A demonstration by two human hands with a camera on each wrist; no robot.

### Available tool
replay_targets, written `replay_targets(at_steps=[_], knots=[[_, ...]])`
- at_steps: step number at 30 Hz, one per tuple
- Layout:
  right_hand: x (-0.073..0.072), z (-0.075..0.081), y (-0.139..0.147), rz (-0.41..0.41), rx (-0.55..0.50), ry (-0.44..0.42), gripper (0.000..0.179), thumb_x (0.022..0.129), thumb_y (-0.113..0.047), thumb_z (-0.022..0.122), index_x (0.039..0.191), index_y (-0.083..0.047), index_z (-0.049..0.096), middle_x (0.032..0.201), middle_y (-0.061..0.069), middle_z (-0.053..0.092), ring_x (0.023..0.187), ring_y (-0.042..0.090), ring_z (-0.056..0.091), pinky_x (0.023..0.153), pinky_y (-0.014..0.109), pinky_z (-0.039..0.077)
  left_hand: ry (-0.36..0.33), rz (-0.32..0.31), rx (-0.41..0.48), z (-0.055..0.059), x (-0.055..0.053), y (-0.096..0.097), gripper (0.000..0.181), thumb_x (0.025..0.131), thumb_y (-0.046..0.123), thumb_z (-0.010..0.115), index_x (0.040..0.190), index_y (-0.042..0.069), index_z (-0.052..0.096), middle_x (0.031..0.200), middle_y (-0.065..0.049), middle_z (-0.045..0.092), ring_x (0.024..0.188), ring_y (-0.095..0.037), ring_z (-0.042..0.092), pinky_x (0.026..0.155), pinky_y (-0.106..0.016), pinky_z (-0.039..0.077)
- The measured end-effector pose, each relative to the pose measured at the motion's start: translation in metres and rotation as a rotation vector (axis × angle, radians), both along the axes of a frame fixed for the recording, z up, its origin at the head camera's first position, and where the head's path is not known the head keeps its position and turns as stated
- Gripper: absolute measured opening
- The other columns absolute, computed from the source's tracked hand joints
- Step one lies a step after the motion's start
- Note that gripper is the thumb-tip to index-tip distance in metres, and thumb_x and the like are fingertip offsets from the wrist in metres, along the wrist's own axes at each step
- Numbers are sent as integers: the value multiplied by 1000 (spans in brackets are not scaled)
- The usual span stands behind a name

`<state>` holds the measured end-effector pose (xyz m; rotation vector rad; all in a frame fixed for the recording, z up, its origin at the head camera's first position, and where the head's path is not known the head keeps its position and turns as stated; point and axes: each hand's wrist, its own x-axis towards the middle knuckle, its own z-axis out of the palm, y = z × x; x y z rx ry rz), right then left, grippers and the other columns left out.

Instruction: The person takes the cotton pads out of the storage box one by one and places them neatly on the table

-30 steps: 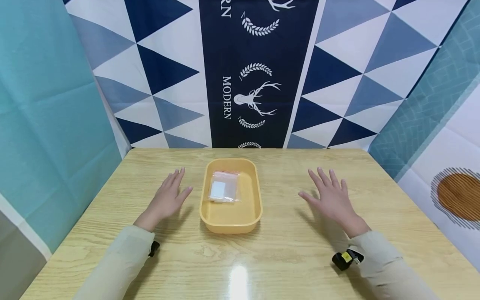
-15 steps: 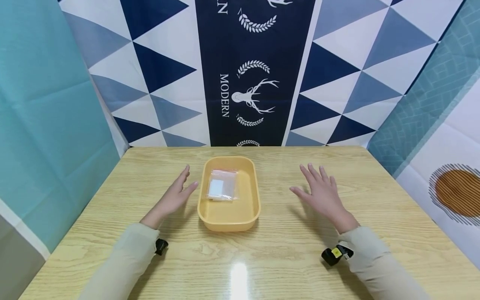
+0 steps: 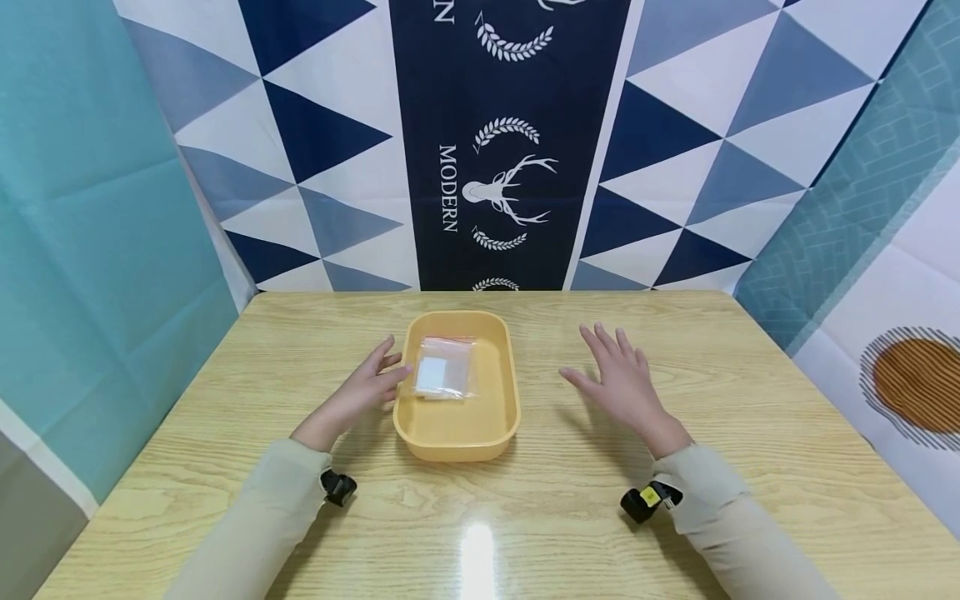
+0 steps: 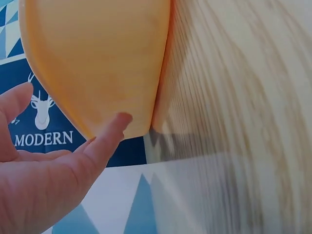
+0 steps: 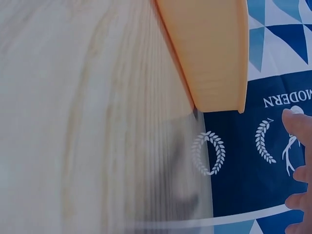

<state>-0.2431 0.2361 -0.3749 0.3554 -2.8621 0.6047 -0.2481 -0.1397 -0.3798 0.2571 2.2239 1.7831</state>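
A yellow plastic basin [image 3: 457,452] with rounded corners stands on the wooden table. Inside, toward its left, lies a clear zip bag [image 3: 459,358] with a reddish top strip and a white square piece [image 3: 431,374] in it. My left hand [image 3: 358,397] is at the basin's left side, fingers spread and thumb overlapping the rim in the head view. In the left wrist view its fingertips are close to the basin's outer wall [image 4: 97,58]. To the right of the basin, my right hand [image 3: 621,385] hovers with spread fingers and holds nothing, apart from the wall [image 5: 209,53].
The wooden table [image 3: 555,533] ends at a patterned blue and white cloth [image 3: 495,167] behind the basin. Turquoise cloth [image 3: 97,208] hangs at the left. Small black cameras sit at both wrists, the right one [image 3: 640,502] low over the table.
Both hands have moved inward toward the basin, the left one reaching its rim. My right hand has come left but stays apart. The basin and bag keep their place; the view shifts slightly.
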Motion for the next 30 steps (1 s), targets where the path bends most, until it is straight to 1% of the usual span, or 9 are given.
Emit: replay_targets(at_steps=[3, 7, 10, 15, 20, 30], knots=[[-2, 1, -4, 4, -16, -4, 83, 87, -61, 47, 149, -12, 21, 152, 18, 15, 138, 40, 0, 104, 66, 2, -24, 2, 31, -2, -1, 0, 73, 96, 19, 51, 150, 7, 2, 149, -24, 17, 128, -39, 34, 100, -47, 38], [-6, 4, -9, 17, -40, -12, 83, 88, -59, 48, 148, -9, 22, 152, 19, 15, 138, 41, 0, 104, 66, 4, -39, -22, 62, -5, -3, 0, 72, 95, 15, 52, 150, 5, 5, 148, -24, 20, 127, -39, 36, 100, -48, 39], [-10, 5, -12, 29, -62, -16, 82, 88, -57, 49, 148, -7, 23, 152, 19, 15, 137, 42, 2, 104, 66, 7, -39, -35, 68, -7, -4, -2, 69, 95, 12, 50, 149, 4, 8, 148, -24, 20, 127, -39, 37, 99, -47, 39], [-15, 5, -18, 48, -118, -37, 81, 89, -55, 51, 148, -7, 23, 152, 18, 15, 137, 42, 4, 104, 66, 7, -42, -45, 67, -8, -4, -4, 64, 96, 6, 45, 149, 4, 10, 149, -24, 17, 128, -38, 35, 99, -47, 40], [-21, 7, -23, 63, -156, -47, 80, 89, -52, 53, 148, -7, 24, 152, 18, 16, 137, 41, 6, 105, 65, 7, -48, -47, 86, -10, -5, -4, 64, 96, 6, 45, 150, 6, 9, 149, -23, 16, 130, -37, 32, 99, -47, 40], [-28, 11, -36, 94, -212, -43, 78, 88, -47, 58, 146, -6, 27, 151, 17, 21, 137, 40, 9, 107, 62, 10, -52, -34, 112, -14, -7, -3, 64, 95, 4, 45, 149, 5, 10, 149, -23, 17, 129, -37, 33, 99, -44, 41]])
